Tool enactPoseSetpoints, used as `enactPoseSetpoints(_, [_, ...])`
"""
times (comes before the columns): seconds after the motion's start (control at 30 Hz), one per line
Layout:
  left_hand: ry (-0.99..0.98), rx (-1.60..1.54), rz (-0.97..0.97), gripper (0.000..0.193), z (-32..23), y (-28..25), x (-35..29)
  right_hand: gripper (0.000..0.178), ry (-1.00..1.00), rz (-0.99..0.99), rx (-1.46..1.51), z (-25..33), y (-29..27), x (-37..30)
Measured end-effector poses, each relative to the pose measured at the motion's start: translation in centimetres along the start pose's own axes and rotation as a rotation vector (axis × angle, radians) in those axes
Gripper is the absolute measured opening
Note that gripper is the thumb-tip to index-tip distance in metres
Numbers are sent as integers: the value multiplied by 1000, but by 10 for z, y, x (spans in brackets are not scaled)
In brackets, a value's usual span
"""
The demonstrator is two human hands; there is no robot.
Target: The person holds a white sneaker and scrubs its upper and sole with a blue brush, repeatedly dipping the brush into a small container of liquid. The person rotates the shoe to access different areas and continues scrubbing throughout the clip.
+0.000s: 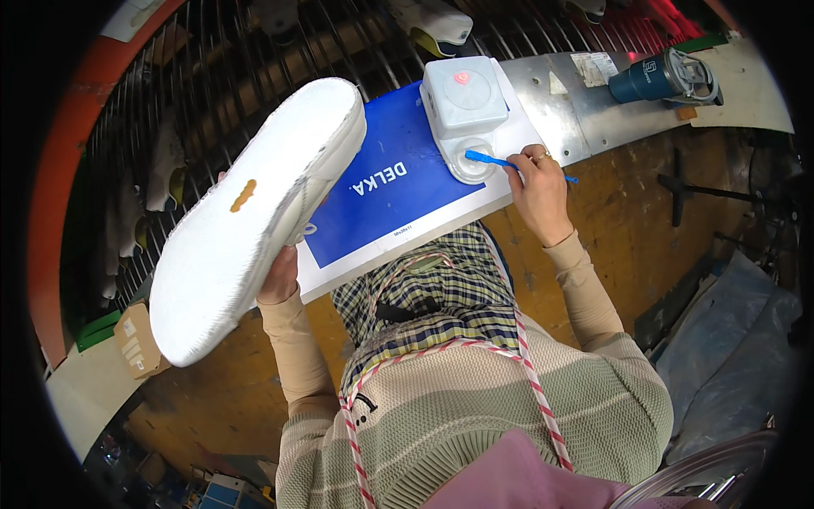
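Note:
A white shoe [259,246] is tilted with its sole toward me, and a brown patch marks the middle of that sole. My left hand [280,276] grips it from beneath, with most of the fingers hidden behind the shoe. In my right hand [541,193] is a slim blue brush [496,159], pinched between the fingers. The brush head is over the small round cup [471,170] at the front of a white plastic dispenser [462,97]; whether it touches the cup I cannot tell. The dispenser stands on a blue and white box [381,191].
Beyond the box runs a rack of metal bars [237,59] with other shoes [441,25] on it. A metal plate [585,110] lies to the right, with a dark blue tumbler [649,81] on its side. A small cardboard box [140,339] is at left.

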State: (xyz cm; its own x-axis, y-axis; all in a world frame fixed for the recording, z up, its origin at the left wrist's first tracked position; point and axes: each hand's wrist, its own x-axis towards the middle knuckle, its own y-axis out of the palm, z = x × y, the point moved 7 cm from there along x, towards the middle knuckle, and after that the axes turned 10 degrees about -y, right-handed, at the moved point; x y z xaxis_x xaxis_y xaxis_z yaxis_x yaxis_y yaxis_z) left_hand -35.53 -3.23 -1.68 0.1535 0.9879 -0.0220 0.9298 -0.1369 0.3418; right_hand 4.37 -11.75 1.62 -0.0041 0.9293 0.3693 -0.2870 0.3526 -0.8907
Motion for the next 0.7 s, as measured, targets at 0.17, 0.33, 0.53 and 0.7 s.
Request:
enactPoseSetpoints(0.17, [-44,-64,-52,74,-13,11,8,11,2,60,-54,0,6,0])
enactPoseSetpoints(0.33, [-294,-361,5,67,-22,24,30,9,112,71,132,-18,14,-8])
enactPoseSetpoints(0.53, [-724,-702,356,58,-38,92,37,17,700,247,1001,-51,34,-34])
enactPoseSetpoints(0.7, [134,333,-36,40,-67,108,30,14,638,96,1422,-5,20,14])
